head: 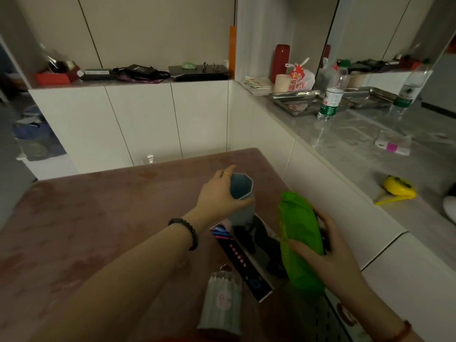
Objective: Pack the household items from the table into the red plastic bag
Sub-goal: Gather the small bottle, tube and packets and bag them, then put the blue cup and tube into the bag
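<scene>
Over pink table (pixel 98 230): left hand (pixel 217 193) grips grey-blue faceted plastic cup (pixel 240 198); right hand (pixel 328 245) clasps green crinkled plastic bundle (pixel 299 240), both apparently lifted for bagging.

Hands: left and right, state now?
Left hand: grips the blue cup.
Right hand: holds the green bundle.

The single head-worn wide-angle camera looked forward and down across the table (pixel 93 230) from close above it, the white cabinets (pixel 138 119) filling the far view.
</scene>
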Tool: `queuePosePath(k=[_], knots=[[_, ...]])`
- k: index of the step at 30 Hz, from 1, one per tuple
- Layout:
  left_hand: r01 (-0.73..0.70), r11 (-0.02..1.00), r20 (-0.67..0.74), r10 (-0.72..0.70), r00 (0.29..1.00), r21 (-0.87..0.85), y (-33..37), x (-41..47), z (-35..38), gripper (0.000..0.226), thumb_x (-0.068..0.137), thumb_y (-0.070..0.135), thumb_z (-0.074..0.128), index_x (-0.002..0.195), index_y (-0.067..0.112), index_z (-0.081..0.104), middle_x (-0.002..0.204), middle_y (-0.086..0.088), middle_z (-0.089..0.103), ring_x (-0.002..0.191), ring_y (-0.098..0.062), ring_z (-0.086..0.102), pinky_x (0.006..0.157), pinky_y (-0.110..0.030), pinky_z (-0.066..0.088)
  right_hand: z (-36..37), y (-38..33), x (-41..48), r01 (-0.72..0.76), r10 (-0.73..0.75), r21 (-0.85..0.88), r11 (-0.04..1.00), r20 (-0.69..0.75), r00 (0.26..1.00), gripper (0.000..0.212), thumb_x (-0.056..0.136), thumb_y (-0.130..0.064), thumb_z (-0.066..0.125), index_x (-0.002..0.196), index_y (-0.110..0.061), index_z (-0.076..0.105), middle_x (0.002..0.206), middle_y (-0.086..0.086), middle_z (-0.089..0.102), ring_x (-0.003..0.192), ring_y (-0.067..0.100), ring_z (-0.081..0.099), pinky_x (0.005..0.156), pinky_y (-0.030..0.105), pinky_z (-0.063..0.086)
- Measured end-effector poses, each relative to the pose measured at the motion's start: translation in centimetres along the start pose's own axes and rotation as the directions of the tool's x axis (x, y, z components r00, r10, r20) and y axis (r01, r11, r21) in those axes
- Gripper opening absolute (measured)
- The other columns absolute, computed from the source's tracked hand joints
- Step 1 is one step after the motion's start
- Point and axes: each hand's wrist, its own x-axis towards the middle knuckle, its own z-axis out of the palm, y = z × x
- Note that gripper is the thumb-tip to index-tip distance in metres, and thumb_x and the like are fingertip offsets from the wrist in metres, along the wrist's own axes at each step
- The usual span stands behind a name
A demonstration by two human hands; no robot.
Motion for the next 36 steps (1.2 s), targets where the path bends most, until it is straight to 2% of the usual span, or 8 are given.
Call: queuePosePath(k=[4,9,15,18,20,25,30,36], knots=[[0.055,0.958,-0.011,-0.061,0.998,-0.282,1.2,-6.2,-7.1,0.088,0.071,0.048,0.07,0.141,0.018,0.028,0.139,-0.003,0.043,0.123,-0.02,0.047,0.098,-0.033,0.044,-2.0,-3.8,-3.9,-0.027,0.025,0.17,0.985,0.017,1.0,0.062,0.071,-0.008,0.073,0.124,-0.03,0.049,0.114,-0.001,0.062,0.085,0.001,0.064,0.065,0.023,0.058],[0.085,0.777,-0.011,-0.117,0.993,-0.624,3.6,-19.4,-15.7,0.063,0.058,0.053,0.068,0.112,0.022,0.058,0.094,0.01,0.067,0.075,0.004,0.064,0.06,-0.009,0.049,-5.2,-8.8,-10.5,-0.168,0.116,0.298,0.94,0.184,0.976,0.104,0.009,-0.06,0.083,0.107,-0.035,0.06,0.088,-0.006,0.074,0.073,0.015,0.072,0.049,0.027,0.057],[0.244,0.607,0.189,-0.154,0.97,-0.757,2.7,-34.0,-17.3,0.078,0.026,0.075,0.075,0.085,0.024,0.071,0.083,0.003,0.073,0.076,-0.009,0.066,0.069,-0.023,0.051,-4.6,-14.9,-18.4,-0.365,0.09,0.46,0.809,0.516,0.852,0.063,0.007,-0.04,0.088,0.067,-0.022,0.078,0.075,0.003,0.076,0.061,0.017,0.072,0.046,0.027,0.055],[0.366,0.597,0.288,-0.226,0.931,-0.714,2.7,-38.0,-15.5,0.086,0.019,0.075,0.075,0.09,0.027,0.067,0.092,0.003,0.072,0.085,-0.009,0.068,0.075,-0.025,0.053,-1.9,-16.2,-22.0,-0.432,0.015,0.521,0.736,0.626,0.779,0.028,0.031,-0.022,0.081,0.058,-0.016,0.077,0.063,0.002,0.074,0.053,0.014,0.07,0.041,0.021,0.051],[0.394,0.597,0.293,-0.264,0.919,-0.699,2.8,-39.5,-14.4,0.08,0.025,0.068,0.076,0.091,0.026,0.066,0.083,0.006,0.072,0.072,-0.002,0.068,0.063,-0.019,0.054,0.4,-15.3,-23.7,-0.469,0.051,0.499,0.729,0.643,0.764,0.04,0.044,-0.012,0.082,0.084,-0.009,0.077,0.072,0.006,0.075,0.058,0.016,0.071,0.045,0.023,0.053],[0.374,0.719,0.176,-0.337,0.925,-0.586,1.9,-41.7,-12.7,0.08,0.069,0.044,0.072,0.135,0.012,0.04,0.124,-0.001,0.055,0.115,-0.015,0.054,0.092,-0.027,0.046,4.3,-10.6,-25.5,-0.284,0.094,0.423,0.861,0.416,0.905,0.051,0.077,-0.004,0.067,0.124,-0.014,0.051,0.112,0.011,0.063,0.087,0.023,0.065,0.067,0.032,0.057],[0.244,0.882,-0.131,-0.32,0.938,-0.403,1.5,-42.3,-13.3,0.086,0.073,0.035,0.075,0.141,0.012,0.029,0.138,-0.002,0.039,0.126,-0.01,0.037,0.104,-0.03,0.036,5.5,-6.7,-27.6,0.192,-0.21,0.086,0.978,0.387,0.898,0.068,0.072,-0.023,0.075,0.128,-0.034,0.038,0.132,-0.013,0.045,0.124,0.008,0.044,0.106,0.033,0.039],[0.138,0.99,-0.183,-0.138,0.973,-0.015,1.3,-42.7,-12.9,0.104,0.064,0.059,0.066,0.144,0.013,0.019,0.141,-0.003,0.032,0.13,-0.019,0.036,0.104,-0.03,0.036,9.3,-2.9,-30.2,0.437,-0.259,-0.624,0.648,0.359,0.897,0.091,0.062,-0.059,0.064,0.137,-0.026,0.026,0.124,0.011,0.059,0.108,0.029,0.06,0.083,0.046,0.053]])
